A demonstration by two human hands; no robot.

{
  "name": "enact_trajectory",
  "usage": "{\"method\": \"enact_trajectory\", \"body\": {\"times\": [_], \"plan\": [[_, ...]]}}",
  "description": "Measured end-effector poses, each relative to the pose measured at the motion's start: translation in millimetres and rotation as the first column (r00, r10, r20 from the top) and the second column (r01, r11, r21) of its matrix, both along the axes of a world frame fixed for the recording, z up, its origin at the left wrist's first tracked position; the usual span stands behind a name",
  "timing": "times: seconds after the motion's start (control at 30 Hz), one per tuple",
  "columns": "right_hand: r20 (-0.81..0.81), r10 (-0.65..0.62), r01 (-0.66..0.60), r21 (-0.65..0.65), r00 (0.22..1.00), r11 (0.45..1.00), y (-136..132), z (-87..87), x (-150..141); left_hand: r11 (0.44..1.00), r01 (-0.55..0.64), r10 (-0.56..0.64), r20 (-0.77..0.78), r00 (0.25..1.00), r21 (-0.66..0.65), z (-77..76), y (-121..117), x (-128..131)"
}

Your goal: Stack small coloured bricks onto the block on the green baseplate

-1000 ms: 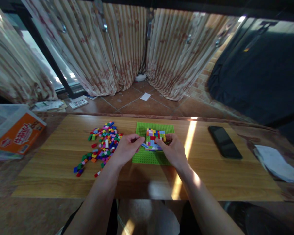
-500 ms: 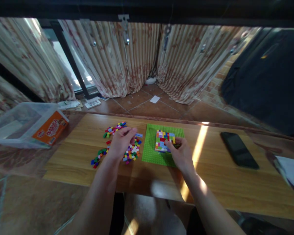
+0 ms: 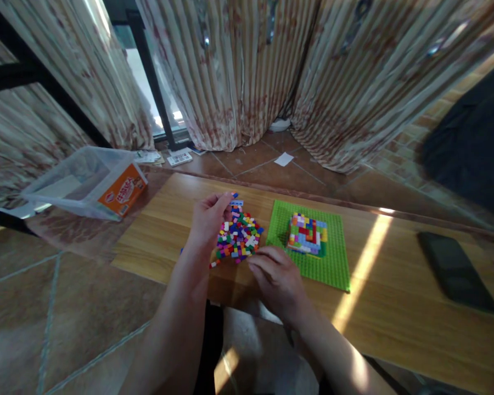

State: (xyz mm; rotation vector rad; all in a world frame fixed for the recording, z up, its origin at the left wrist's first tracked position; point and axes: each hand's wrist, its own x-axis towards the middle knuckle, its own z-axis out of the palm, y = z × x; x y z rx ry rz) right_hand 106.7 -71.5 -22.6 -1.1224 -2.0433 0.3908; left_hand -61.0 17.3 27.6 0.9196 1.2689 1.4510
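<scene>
My left hand (image 3: 209, 222) is closed in a pinch above the left side of a pile of loose toy bricks (image 3: 239, 233), and a small blue brick (image 3: 235, 195) shows at its fingertips. A light-blue studded piece (image 3: 236, 203) lies just behind the pile. My right hand (image 3: 282, 280) has its fingers pressed together at the pile's near right edge; whatever is between them is hidden. To the right, a green baseplate (image 3: 327, 269) bears a low square build of multicoloured bricks (image 3: 308, 233). Neither hand touches that build.
The wooden table (image 3: 156, 225) carries a black phone (image 3: 456, 271) at the right. Beyond its left end stands a clear plastic bin (image 3: 82, 181) with an orange label. Curtains (image 3: 239, 71) hang behind, and a white paper (image 3: 284, 159) lies on the tiled floor.
My right hand has left the brick build and moved left to the pile's edge. A blue brick now shows at my left fingertips. Loose bricks look gathered closer together. The view has tilted down and left.
</scene>
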Motion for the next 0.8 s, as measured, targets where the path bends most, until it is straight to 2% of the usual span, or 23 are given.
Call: {"method": "enact_trajectory", "body": {"times": [0.07,0.2,0.4,0.53,0.67,0.8], "plan": [[0.028,0.041,-0.041,0.009,0.999,0.999,1.3,-7.0,-10.7,1.000,-0.002,0.002,0.006,1.000,-0.002,-0.4,-0.7,-1.0],[0.082,0.028,-0.028,0.000,0.996,1.000,7.3,-13.1,-19.7,1.000,0.015,-0.015,0.010,1.000,-0.021,-0.8,-1.8,-3.8],[0.125,0.023,-0.024,0.009,0.992,1.000,12.6,-12.7,-28.7,0.999,0.031,-0.032,-0.025,0.999,-0.029,-0.8,-2.4,-7.8],[0.046,0.029,-0.029,-0.004,0.999,1.000,12.4,-7.6,-31.1,0.999,0.024,-0.024,-0.027,0.999,-0.021,1.8,-2.0,-8.6],[-0.102,-0.040,0.031,-0.092,0.994,0.995,12.8,6.7,-17.8,0.999,0.020,-0.021,-0.022,1.000,-0.030,3.3,-1.3,-7.6],[-0.212,-0.182,0.145,-0.179,0.960,0.973,16.7,23.1,17.8,0.999,0.029,-0.030,-0.039,0.999,-0.033,0.9,-1.1,-5.6]]}}
